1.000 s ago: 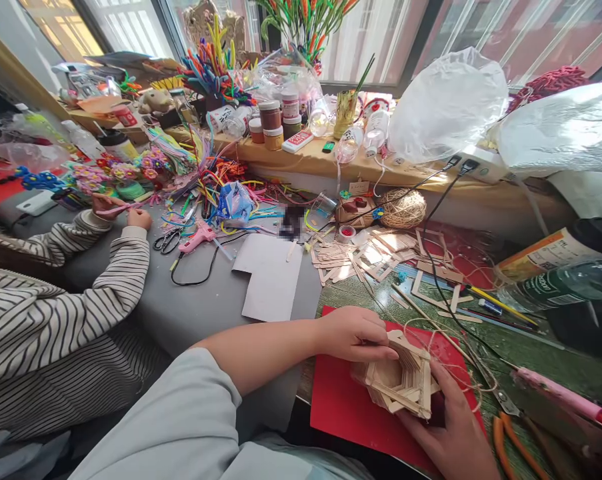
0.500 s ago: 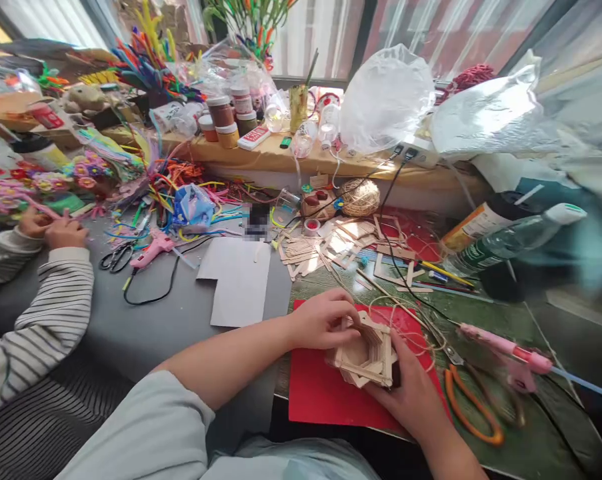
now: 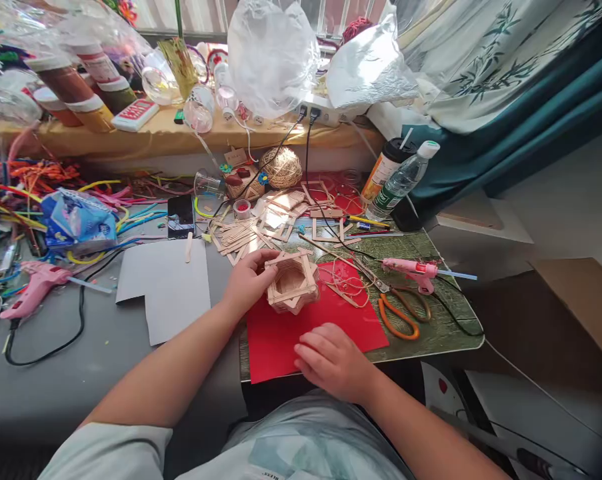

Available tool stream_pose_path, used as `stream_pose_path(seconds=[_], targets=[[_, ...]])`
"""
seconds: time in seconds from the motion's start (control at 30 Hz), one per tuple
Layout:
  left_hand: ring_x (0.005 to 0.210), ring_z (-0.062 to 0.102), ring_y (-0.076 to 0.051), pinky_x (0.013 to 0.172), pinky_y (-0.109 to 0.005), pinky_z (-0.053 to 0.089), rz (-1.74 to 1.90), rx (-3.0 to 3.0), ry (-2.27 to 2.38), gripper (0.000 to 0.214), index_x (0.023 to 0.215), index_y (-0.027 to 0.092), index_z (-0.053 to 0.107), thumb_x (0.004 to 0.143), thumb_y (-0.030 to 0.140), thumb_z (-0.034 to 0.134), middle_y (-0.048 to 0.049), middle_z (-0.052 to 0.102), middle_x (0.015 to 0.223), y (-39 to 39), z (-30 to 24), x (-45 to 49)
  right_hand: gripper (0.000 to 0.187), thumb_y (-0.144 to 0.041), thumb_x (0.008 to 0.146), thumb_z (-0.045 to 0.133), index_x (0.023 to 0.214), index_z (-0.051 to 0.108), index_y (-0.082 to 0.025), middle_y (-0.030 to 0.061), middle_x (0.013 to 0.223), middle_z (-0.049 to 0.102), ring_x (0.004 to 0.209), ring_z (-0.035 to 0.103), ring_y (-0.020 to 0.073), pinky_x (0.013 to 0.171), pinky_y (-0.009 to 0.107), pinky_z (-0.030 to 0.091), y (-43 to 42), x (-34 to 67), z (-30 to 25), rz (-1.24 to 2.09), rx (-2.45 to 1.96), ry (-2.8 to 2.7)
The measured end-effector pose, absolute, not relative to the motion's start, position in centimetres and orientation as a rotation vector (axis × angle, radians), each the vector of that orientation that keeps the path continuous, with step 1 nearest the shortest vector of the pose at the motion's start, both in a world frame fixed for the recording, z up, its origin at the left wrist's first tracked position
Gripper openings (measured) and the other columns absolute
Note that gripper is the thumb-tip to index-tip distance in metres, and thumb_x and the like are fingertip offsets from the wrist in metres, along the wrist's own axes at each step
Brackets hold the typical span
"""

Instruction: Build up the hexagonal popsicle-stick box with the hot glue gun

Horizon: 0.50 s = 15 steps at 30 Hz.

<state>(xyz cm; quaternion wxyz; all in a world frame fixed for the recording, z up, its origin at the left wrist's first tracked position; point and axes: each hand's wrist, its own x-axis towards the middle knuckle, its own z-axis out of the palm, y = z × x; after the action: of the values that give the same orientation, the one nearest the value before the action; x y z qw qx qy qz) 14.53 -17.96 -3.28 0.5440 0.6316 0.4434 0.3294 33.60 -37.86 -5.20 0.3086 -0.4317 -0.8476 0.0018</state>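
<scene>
Whereas both hands gripped the stick box (image 3: 291, 281) 0.5 s ago, only the L hand (image 3: 251, 277) has it now: fingers curled on its left wall, thumb toward the near rim. R hand (image 3: 331, 360) has let go and pulled back to the near edge of the red sheet (image 3: 275, 340). It lies palm down, fingers loosely bent, nothing in it. Box sits upright on the sheet's far part, opening up, no longer tilted btwn the palms.

Judgement: box work is down to a one-hand steadying hold, w/ R hand free.

Edges/room:
- Table edge runs just under R hand, and the sheet's near edge lies about at it.
- Right of box: twine (image 3: 345, 283) just beside, then scissors (image 3: 398, 317) and glue gun (image 3: 411, 270) w/ cord. Tight.
- Left: grey card (image 3: 163, 287), flat, open room.
- Far side: loose sticks (image 3: 241, 233), crowded.
</scene>
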Motion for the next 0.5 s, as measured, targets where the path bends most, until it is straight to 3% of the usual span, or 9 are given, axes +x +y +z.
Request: stream_pose_path(seconds=[0.17,0.23,0.37,0.5], targets=[[0.085,0.073,-0.021,0.077,-0.032,0.058,0.968,1.135,1.047,0.046,0.119,0.015,0.071,0.078,0.037,0.077,-0.0074,0.079,0.101,-16.6,-3.8,14.5,0.051,-0.042,0.100,0.072,0.141,0.061,-0.014,0.0151,0.123,0.073,0.106,0.064,0.0287,0.091,0.045,0.053,-37.7,28.6,-5.5,0.170,-1.171,-2.541],[0.083,0.072,-0.020,0.076,-0.032,0.058,0.972,1.129,1.060,0.047,0.119,0.014,0.070,0.078,0.037,0.075,-0.0073,0.079,0.099,-16.2,-4.0,14.5,0.039,-0.041,0.103,0.068,0.132,0.065,-0.016,0.0136,0.113,0.073,0.098,0.063,0.0270,0.084,0.042,0.051,-37.2,28.1,-5.3,0.196,-1.199,-2.561],[0.096,0.072,-0.021,0.086,-0.032,0.058,1.017,1.144,1.057,0.049,0.124,0.016,0.070,0.079,0.033,0.075,-0.0086,0.078,0.113,-16.1,-4.4,14.6,0.016,-0.028,0.108,0.056,0.105,0.069,-0.020,0.0073,0.092,0.073,0.083,0.061,0.0225,0.074,0.037,0.049,-36.2,29.2,-4.2,0.344,-1.267,-2.365],[0.108,0.071,-0.023,0.099,-0.037,0.057,1.037,1.288,1.073,0.054,0.137,0.020,0.069,0.085,0.032,0.068,-0.0074,0.077,0.123,-16.7,-4.2,14.7,0.020,-0.015,0.107,0.048,0.115,0.066,-0.019,0.0074,0.096,0.076,0.085,0.067,0.0207,0.077,0.035,0.055,-34.9,31.1,-3.1,0.426,-1.352,-2.014]])
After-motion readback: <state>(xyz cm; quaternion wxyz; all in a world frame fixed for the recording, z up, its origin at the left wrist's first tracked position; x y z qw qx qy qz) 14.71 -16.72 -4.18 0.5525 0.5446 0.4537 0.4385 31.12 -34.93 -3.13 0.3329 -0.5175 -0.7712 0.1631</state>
